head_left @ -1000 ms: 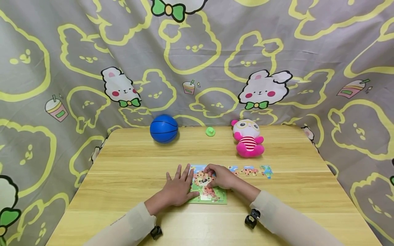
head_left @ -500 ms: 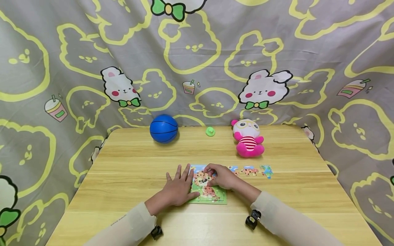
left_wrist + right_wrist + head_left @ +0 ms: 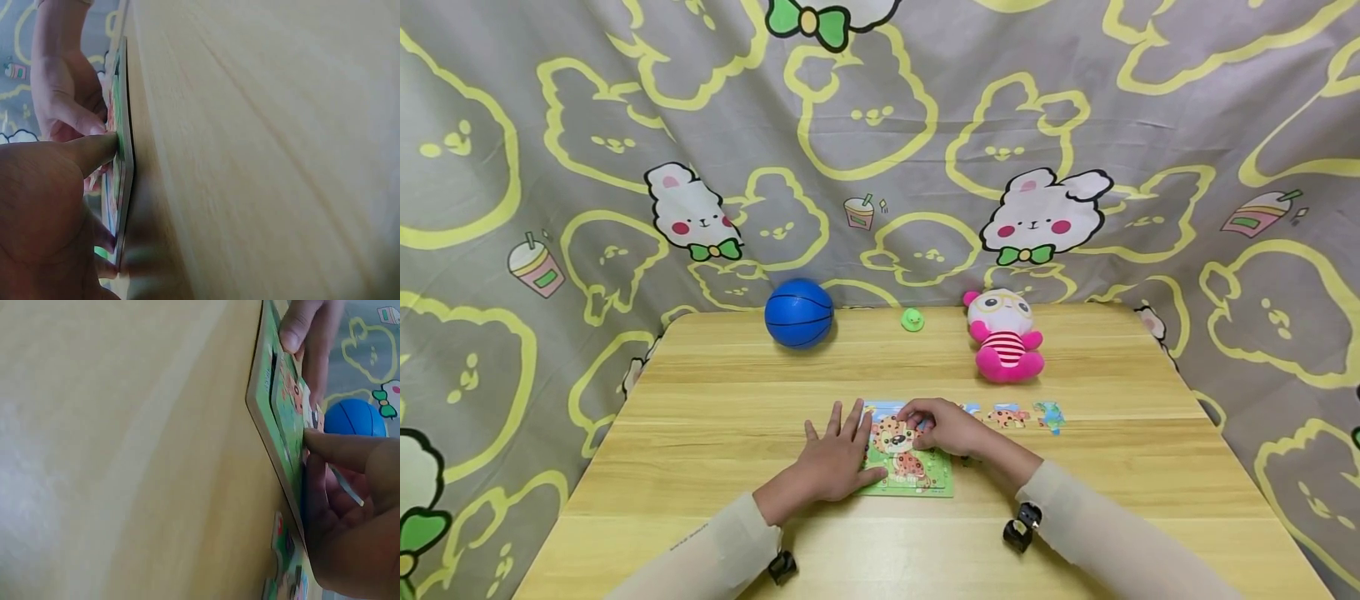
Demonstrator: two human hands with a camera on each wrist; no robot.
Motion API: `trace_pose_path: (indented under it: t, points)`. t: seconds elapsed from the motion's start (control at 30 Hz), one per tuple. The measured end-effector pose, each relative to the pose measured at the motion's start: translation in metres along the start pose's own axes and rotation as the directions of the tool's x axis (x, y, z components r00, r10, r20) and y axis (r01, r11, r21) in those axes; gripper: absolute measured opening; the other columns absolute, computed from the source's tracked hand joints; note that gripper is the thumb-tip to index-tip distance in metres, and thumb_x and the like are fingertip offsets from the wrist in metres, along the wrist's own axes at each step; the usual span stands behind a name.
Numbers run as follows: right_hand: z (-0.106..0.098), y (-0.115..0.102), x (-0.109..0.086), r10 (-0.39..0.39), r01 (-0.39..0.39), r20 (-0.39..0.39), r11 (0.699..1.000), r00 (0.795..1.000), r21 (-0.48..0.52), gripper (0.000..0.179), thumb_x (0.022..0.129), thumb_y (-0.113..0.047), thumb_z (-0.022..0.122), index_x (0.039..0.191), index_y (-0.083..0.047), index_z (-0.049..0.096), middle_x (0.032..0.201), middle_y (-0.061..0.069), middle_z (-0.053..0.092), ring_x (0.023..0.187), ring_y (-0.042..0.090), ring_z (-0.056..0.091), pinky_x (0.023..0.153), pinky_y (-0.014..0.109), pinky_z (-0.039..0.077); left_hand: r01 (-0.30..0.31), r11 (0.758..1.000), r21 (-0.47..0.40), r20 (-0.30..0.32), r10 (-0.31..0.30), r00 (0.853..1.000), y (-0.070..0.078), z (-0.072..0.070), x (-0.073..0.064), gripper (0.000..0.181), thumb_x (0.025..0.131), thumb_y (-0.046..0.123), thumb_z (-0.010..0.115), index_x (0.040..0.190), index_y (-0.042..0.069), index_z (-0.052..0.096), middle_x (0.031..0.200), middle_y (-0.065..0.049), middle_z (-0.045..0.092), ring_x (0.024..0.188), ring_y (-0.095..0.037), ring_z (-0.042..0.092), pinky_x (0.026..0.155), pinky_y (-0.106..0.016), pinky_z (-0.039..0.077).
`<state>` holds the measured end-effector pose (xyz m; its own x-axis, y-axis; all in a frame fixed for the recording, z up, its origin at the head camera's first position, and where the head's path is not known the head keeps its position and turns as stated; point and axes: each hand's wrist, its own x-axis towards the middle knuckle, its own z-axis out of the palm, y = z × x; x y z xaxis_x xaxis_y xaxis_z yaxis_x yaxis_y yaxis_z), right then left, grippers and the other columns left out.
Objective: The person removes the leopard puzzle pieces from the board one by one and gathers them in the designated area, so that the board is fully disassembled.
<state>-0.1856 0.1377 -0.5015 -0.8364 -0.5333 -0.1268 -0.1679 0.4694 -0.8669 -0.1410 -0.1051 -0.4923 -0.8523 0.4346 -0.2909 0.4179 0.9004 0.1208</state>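
One left hand (image 3: pixel 831 461) spread wide, resting on left side of puzzle board (image 3: pixel 917 493). Right hand (image 3: pixel 942 429) curled, pinching thin puzzle piece (image 3: pixel 347 486) at board's upper right. Board flat on tabletop (image 3: pixel 722 467), loose pieces (image 3: pixel 1007 417) just right; blue ball (image 3: pixel 799 314), green duck (image 3: pixel 912 320), pink plush (image 3: pixel 1010 360) farther back.

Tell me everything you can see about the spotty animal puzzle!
The puzzle is a thin, flat board, perhaps wood or thick card, with a border that is green below and blue on top. Inside, fitted pieces show an orange spotted animal with a pale face and dark nose, on green. It lies on the table. The left hand spreads its fingers over its left side; the right hand bends over its upper right, hiding that part.
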Motion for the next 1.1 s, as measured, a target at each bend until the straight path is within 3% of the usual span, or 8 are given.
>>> trace_pose_path:
  t: [0.17, 0.63, 0.93, 1.1]
  points:
    - [0.0010, 0.0004, 0.0010, -0.004, 0.004, -0.010, 1.000, 1.000, -0.017, 0.037, 0.086, 0.003, 0.078, 0.121, -0.009, 0.070, 0.101, 0.004, 0.063, 0.081, 0.016, 0.057, 0.072, 0.027, 0.050, -0.004, 1.000, 0.004, -0.005, 0.004, 1.000, -0.0003, 0.0005, 0.0008, 0.098, 0.097, 0.075, 0.044, 0.167, 0.011, 0.016, 0.174, -0.012, 0.002, 0.156, -0.048, 0.004, 0.108, -0.083, 0.020]
    - [0.0055, -0.0009, -0.0003, 0.035, -0.027, -0.093, 0.996, 0.995, 0.088, 0.018, 0.095, -0.009, 0.073, 0.113, -0.007, 0.072, 0.092, 0.005, 0.071, 0.080, 0.015, 0.063, 0.073, 0.031, 0.052, -0.005, 1.000, 0.009, -0.009, 0.005, 1.000, -0.0007, 0.0006, 0.0007, 0.098, 0.097, 0.075, 0.044, 0.166, 0.011, 0.017, 0.174, -0.013, 0.003, 0.156, -0.048, 0.006, 0.108, -0.083, 0.020]
    - [0.0068, -0.0011, -0.0002, 0.074, -0.052, -0.129, 0.984, 0.989, 0.169, 0.019, 0.095, -0.008, 0.072, 0.113, -0.005, 0.071, 0.090, 0.007, 0.071, 0.075, 0.018, 0.064, 0.067, 0.031, 0.052, -0.005, 1.000, 0.006, -0.008, 0.005, 1.000, 0.0002, -0.0008, -0.0002, 0.098, 0.098, 0.074, 0.045, 0.166, 0.010, 0.017, 0.174, -0.014, 0.004, 0.156, -0.048, 0.006, 0.108, -0.083, 0.020]
    - [0.0057, -0.0014, -0.0018, 0.066, -0.042, -0.114, 0.979, 0.991, 0.201, 0.021, 0.097, -0.006, 0.069, 0.118, 0.001, 0.069, 0.092, 0.015, 0.071, 0.073, 0.022, 0.063, 0.064, 0.035, 0.053, -0.007, 1.000, -0.001, -0.006, 0.007, 1.000, 0.0001, 0.0000, 0.0004, 0.098, 0.098, 0.074, 0.045, 0.167, 0.011, 0.016, 0.174, -0.013, 0.003, 0.156, -0.048, 0.005, 0.108, -0.083, 0.019]
